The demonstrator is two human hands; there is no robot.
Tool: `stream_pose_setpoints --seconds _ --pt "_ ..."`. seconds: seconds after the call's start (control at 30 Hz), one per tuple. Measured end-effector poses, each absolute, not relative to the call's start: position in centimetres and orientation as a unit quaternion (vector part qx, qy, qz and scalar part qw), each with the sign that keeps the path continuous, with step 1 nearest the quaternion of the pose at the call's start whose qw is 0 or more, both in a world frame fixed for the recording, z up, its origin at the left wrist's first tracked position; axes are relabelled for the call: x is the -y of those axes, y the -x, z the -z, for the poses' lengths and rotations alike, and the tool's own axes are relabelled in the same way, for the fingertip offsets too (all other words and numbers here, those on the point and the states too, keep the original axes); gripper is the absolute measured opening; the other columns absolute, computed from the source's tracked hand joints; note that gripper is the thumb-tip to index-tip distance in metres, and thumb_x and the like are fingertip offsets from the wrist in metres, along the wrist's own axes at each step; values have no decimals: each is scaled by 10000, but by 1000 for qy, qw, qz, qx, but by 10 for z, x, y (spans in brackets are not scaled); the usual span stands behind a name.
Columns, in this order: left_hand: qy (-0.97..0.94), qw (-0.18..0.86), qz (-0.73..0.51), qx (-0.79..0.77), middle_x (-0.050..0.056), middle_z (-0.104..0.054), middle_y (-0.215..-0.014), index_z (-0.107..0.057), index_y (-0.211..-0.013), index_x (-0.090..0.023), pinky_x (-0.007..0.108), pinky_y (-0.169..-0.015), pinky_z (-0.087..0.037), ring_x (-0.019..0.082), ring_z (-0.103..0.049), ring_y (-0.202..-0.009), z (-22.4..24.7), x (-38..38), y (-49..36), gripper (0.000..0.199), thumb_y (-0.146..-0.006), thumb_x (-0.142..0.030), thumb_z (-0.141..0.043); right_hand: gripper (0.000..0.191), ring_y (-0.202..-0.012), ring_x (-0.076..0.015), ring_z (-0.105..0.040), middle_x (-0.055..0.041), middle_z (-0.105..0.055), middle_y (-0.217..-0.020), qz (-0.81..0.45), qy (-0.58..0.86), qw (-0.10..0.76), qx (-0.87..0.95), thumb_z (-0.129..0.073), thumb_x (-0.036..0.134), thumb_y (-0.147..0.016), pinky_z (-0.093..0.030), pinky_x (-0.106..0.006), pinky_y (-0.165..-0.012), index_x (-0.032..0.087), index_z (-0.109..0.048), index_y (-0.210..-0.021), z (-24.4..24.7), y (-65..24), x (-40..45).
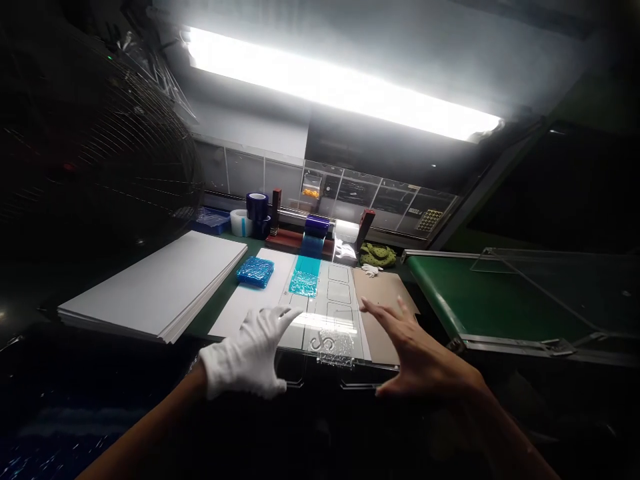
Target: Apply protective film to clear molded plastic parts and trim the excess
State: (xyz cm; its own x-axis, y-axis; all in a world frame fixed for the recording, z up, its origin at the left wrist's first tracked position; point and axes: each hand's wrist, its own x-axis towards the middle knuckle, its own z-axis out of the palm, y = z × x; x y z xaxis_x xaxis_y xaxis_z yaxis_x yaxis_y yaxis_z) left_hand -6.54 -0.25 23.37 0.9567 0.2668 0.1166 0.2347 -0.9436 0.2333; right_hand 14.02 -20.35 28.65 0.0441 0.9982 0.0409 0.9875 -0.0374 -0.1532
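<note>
Head view. My left hand [245,353] wears a white cotton glove; its fingers are spread and slightly curled, and it sits at the left side of a clear plastic panel [320,357]. My right hand [425,360] is bare, with the fingers splayed wide, at the panel's right side. Both hands are open. Neither visibly grips anything, and I cannot tell whether any fingertip touches the panel.

The panel lies at the near end of the work surface, between my hands, and its near edge appears to run out over the dark bench edge. A wad of crinkled clear film [335,350] lies on it. Beyond lie a patterned white template sheet [330,300], a teal film square [303,283], a crumpled blue film pack [255,272], a stack of white sheets [155,283] and a brown card [385,320]. Further back stands a roll of blue film [317,225] on a holder.

Risks, as judged: bare fingers could leave prints on the plastic. Lamp glare across the panel could hide dust or scratches. An uneven lift could tip the overhanging edge or slide the film wad off.
</note>
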Motion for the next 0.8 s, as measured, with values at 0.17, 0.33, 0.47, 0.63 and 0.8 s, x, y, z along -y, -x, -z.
stream_pose_setpoints --seconds 0.17,0.33,0.47,0.63,0.8 --pt "-959 272 -48 -68 100 -319 -1448 -156 -1452 -316 510 -1010 -386 348 -373 -1272 -226 -11 69 1117 -510 -362 -753 1184 -1345 -354 -314 -130 -420 -1402 -173 693 152 683 -751 592 -599 -207 -609 -1083 252 -50 -1491 -261 -179 217" --pt "-961 273 -24 -30 109 -365 -1396 -177 -1445 -310 480 -977 -415 351 -396 -1239 -221 -1 51 1145 -477 -393 -782 1164 -1354 -306 -313 -104 -416 -1410 -279 670 229 648 -720 656 -588 -281 -520 -1084 277 -84 -1486 -252 -194 223" --pt "-954 135 -138 -228 225 -402 -1312 -255 -1405 -150 598 -967 -325 436 -420 -1171 -192 10 27 1052 -535 -526 -711 1190 -1372 -325 -265 -165 -341 -1451 -220 753 325 528 -693 663 -628 -256 -545 -1081 249 18 -1489 -218 -209 241" --pt "-913 209 -149 -317 217 -399 -1307 -226 -1382 -102 515 -985 -368 390 -423 -1215 -147 22 6 1057 -532 -521 -691 998 -1274 -347 -428 -181 -461 -1370 -218 789 449 359 -387 749 -766 -386 -626 -938 300 195 -1441 -87 -193 308" --pt "-848 366 -149 -353 156 -418 -1298 -241 -1394 -207 543 -933 -436 384 -455 -1196 -108 34 -1 946 -601 -566 -610 862 -1032 -379 -620 -54 -668 -1071 -277 810 517 0 -592 761 -575 -507 -582 -756 459 -346 -1343 13 -124 402"
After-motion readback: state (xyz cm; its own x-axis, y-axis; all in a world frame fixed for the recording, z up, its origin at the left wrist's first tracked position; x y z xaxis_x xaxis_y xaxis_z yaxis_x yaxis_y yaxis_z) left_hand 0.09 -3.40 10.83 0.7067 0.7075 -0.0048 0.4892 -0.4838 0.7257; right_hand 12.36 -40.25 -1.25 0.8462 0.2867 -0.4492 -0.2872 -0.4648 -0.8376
